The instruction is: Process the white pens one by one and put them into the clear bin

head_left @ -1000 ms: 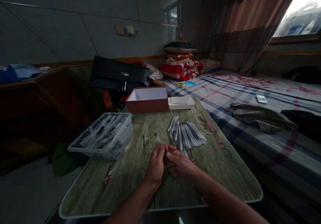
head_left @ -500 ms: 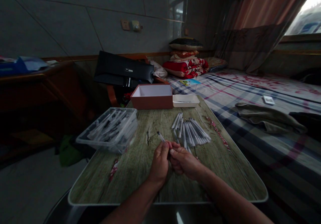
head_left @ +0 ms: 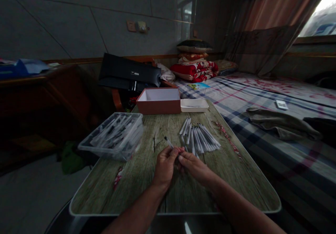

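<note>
My left hand (head_left: 165,165) is closed around a white pen (head_left: 168,142) whose dark tip sticks up and away to the left. My right hand (head_left: 193,165) meets it fingertip to fingertip, pinching the pen's near end. Both hands hover just above the wood-patterned table (head_left: 136,181). A pile of several white pens (head_left: 201,136) lies just beyond my right hand. A clear plastic tub (head_left: 112,136) full of pens stands to the left of my hands.
An open brown box (head_left: 159,101) and a shallow white tray (head_left: 194,105) stand at the table's far edge. A bed with a plaid cover (head_left: 262,115) runs along the right side. A dark case (head_left: 128,73) and folded bedding (head_left: 194,68) lie behind.
My hands have stayed together on the pen, shifting slightly. The view moved a little between the earliest frame and now.
</note>
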Tool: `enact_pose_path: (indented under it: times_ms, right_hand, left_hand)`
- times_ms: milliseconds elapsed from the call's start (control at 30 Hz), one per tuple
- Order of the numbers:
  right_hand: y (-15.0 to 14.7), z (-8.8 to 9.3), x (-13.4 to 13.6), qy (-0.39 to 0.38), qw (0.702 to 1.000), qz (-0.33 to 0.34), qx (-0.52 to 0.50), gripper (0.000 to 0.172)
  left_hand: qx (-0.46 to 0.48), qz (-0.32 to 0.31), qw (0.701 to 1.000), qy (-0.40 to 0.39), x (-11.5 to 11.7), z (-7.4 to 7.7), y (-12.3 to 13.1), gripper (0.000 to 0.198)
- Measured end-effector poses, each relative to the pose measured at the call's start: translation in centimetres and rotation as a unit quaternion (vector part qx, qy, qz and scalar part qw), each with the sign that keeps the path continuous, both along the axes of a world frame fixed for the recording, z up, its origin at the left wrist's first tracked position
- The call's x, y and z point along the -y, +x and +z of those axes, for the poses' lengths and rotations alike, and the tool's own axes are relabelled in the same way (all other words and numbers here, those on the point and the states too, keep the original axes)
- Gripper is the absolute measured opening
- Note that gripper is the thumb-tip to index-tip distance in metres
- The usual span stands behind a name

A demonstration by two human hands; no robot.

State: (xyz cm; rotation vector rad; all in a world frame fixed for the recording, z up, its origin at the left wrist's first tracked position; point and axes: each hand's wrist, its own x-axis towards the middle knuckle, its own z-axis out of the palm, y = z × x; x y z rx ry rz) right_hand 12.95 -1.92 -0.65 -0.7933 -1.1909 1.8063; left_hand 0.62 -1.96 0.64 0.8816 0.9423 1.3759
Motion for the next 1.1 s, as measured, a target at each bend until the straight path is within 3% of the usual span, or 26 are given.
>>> enact_pose_path:
  times_ms: [100, 167, 233, 333, 533, 733, 833, 900, 1000, 1100]
  right_hand:
    - [0.4, 0.0, -0.1, 0.023, 1.000, 0.008, 0.003, 0.035]
    - [0.5, 0.3, 0.0, -0.036, 0.998, 0.014, -0.040, 0.037]
    - [0.6, 0.8, 0.3, -0.105, 0.991, 0.027, -0.074, 0.053]
    - [0.6, 1.4, 0.4, -0.147, 0.984, 0.049, -0.086, 0.060]
    - [0.0, 1.2, 0.6, -0.147, 0.984, 0.044, -0.092, 0.031]
    - [0.5, 1.3, 0.7, -0.127, 0.987, 0.075, -0.063, 0.041]
    - [1.2, 1.5, 0.1, -0.105, 0.992, 0.069, -0.031, 0.038]
    - [1.6, 1.4, -0.4, -0.103, 0.994, 0.026, -0.021, 0.037]
    - [1.8, 1.1, -1.1, -0.098, 0.993, -0.069, -0.024, 0.039]
    - [1.8, 0.9, -1.4, -0.088, 0.990, -0.110, -0.023, 0.043]
  left_hand:
    - [-0.023, -0.031, 0.999, -0.013, 0.2, 0.1, 0.0, 0.025]
    - [-0.012, -0.045, 0.999, -0.001, 0.3, 0.1, 0.1, 0.026]
    - [0.007, -0.045, 0.999, 0.011, 0.4, 0.1, 0.1, 0.026]
    - [0.023, -0.037, 0.999, 0.014, 0.3, 0.0, 0.1, 0.027]
    - [0.010, -0.032, 0.999, 0.015, 0.4, 0.3, 0.1, 0.027]
    - [0.031, -0.026, 0.999, 0.011, 0.2, 0.6, -0.5, 0.024]
    - [0.026, -0.012, 1.000, 0.010, -0.2, 0.9, -1.3, 0.022]
    - [0.034, -0.036, 0.998, -0.034, -0.4, 1.0, -1.7, 0.021]
    - [0.045, -0.118, 0.987, -0.094, -0.5, 0.9, -2.0, 0.020]
    - [0.035, -0.219, 0.971, -0.092, -0.4, 0.5, -2.1, 0.022]
